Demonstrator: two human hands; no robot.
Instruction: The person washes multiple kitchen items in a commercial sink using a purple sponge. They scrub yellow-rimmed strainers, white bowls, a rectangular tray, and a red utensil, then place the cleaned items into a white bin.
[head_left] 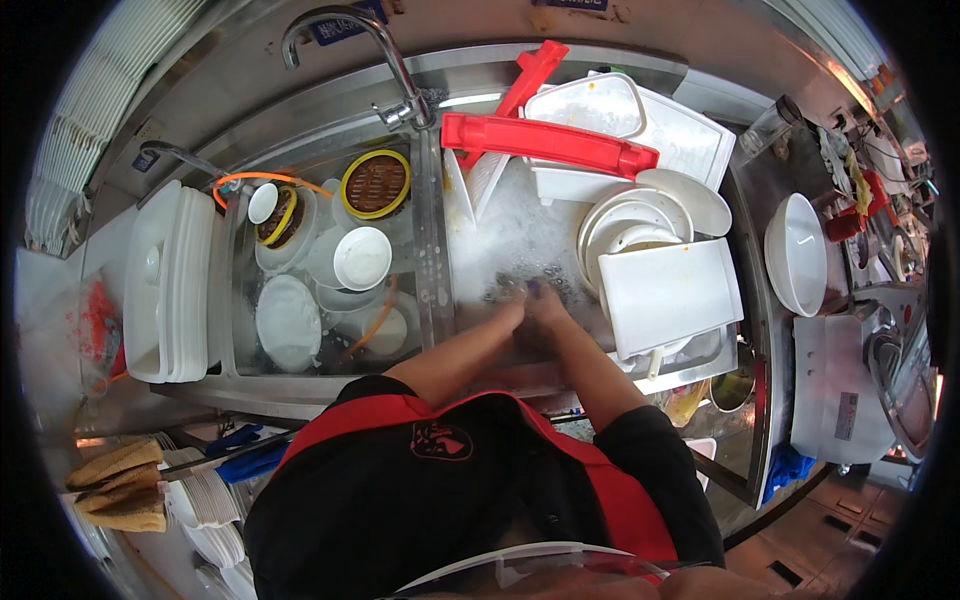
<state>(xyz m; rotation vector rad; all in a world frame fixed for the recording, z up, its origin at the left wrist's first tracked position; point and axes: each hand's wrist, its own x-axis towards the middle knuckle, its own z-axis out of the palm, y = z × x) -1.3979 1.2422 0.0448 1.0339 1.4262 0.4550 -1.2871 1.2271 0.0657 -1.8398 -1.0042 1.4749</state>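
Both my hands are together in the cloudy, soapy water of the right sink (433, 255). My left hand (513, 302) and my right hand (543, 304) nearly touch. Water and foam hide most of their fingers, and a dark, wet patch shows just beyond them; what it is I cannot make out. To the right of my hands lean several stacked white plates (590, 228), with a white rectangular tray (672, 295) tilted over them. Two long red plastic pieces (550, 138) lie crossed at the sink's back, against white trays (588, 105).
The left sink holds white bowls (362, 258), a white round dish (288, 322) and yellow-rimmed brown baskets (376, 185) in water. A steel faucet (400, 85) arches behind. Stacked white trays (170, 285) stand at far left; a large white bowl (795, 255) sits at right.
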